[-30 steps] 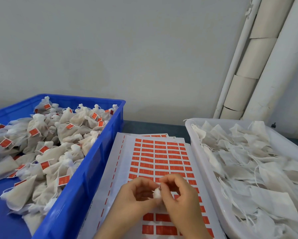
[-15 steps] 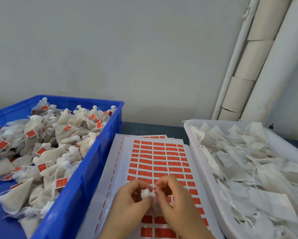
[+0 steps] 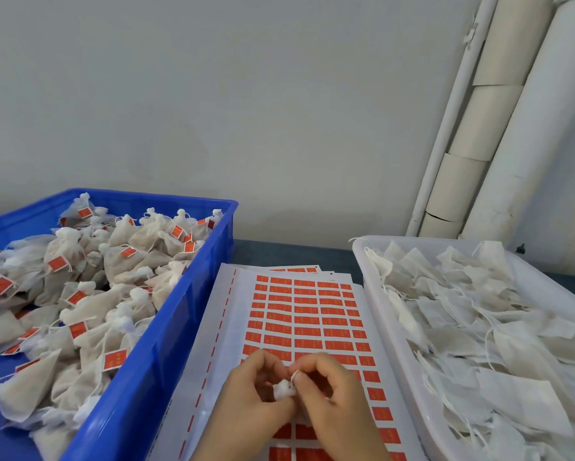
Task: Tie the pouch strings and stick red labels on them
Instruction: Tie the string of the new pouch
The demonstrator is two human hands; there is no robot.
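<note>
Now both hands meet low in the middle of the view, above the near part of a label sheet. The left hand (image 3: 256, 390) has its fingers curled and grasps a small white pouch (image 3: 283, 391) by its gathered neck, which shows as a little white tuft between the two hands. The right hand (image 3: 336, 394) is curled too, and its thumb and first finger pinch the white string (image 3: 294, 374) right at the top of that tuft. The body of the pouch is hidden under the hands, so I cannot tell whether the knot is made.

Under the hands lies the label sheet (image 3: 239, 311), white, with many rows of red labels (image 3: 306, 314) on it. The edges of more sheets show beneath it at the far end. The sheet lies on the dark counter (image 3: 296, 254), between two containers.

On the left side a blue crate (image 3: 179, 327) holds a heap of tied pouches (image 3: 90, 294), and many of them carry a red label on the string. On the right side a white tray (image 3: 370, 287) holds flat pouches (image 3: 478, 327) with loose strings, lying one over another. Behind everything is a grey wall (image 3: 246, 94), and white pipes (image 3: 512, 144) stand in the right corner.
</note>
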